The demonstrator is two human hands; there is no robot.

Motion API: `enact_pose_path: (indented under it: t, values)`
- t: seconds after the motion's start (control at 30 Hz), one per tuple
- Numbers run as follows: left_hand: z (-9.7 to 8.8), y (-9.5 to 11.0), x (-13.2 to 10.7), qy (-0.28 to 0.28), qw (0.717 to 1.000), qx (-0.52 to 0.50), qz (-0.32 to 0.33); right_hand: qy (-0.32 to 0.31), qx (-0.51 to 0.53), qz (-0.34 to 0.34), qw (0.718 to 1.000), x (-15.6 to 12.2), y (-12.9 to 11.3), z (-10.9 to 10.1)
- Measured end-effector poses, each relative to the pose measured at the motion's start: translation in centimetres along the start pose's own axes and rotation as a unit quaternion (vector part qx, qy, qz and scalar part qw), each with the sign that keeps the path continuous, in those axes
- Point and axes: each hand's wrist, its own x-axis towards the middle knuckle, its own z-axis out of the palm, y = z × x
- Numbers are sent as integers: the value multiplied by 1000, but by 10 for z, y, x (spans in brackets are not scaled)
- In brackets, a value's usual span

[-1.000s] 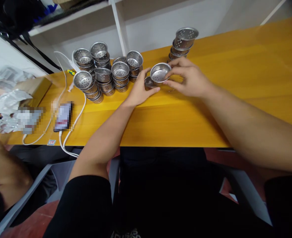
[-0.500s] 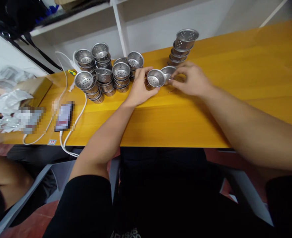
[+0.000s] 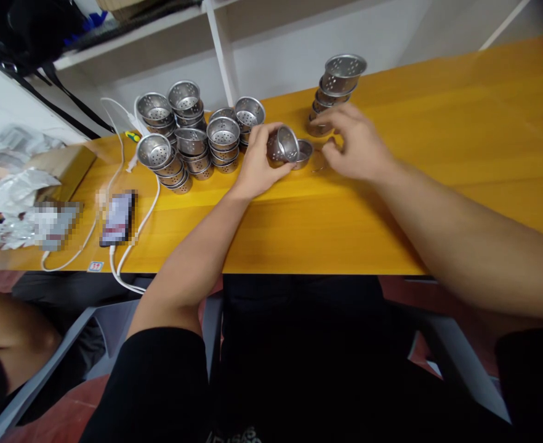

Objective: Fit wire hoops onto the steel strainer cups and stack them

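My left hand (image 3: pixel 261 159) is closed around a perforated metal cup (image 3: pixel 283 145), which is tilted with its mouth facing right. Just beyond its rim, another perforated cup (image 3: pixel 303 154) sits low on the table, partly hidden by the held one. My right hand (image 3: pixel 357 140) hovers to the right of these, thumb and fingers apart, with nothing visible between them. Its fingertips lie in front of the lower part of a tall, leaning stack of cups (image 3: pixel 340 77). A thin wire-like line (image 3: pixel 318 161) shows near the right thumb; I cannot tell what it is.
Several stacks of perforated cups (image 3: pixel 193 143) crowd the table's back left. Farther left lie a phone (image 3: pixel 118 218) with white cables, a second blurred device (image 3: pixel 59 226), clear plastic bags (image 3: pixel 20 191) and a cardboard box (image 3: pixel 75 169). Another person's arm (image 3: pixel 15 320) shows at far left.
The cup in my left hand has tipped to the right. My right hand has let go of the other cup, which now rests lower, and has moved slightly right with its fingers spread.
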Motion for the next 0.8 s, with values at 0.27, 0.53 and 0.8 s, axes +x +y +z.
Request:
enact_pose_path:
  t: [0.27,0.53,0.8]
  values:
    - [4,14,-1,-58,998,-22,14,-106,26,-14,994,-4,-32,22]
    - [-4,21,0,-72,996,-46,-8,-108,97,55,988,-3,-18,22]
    - [9,5,-6,-79,977,-185,-70,-42,126,70,989,-1,-27,10]
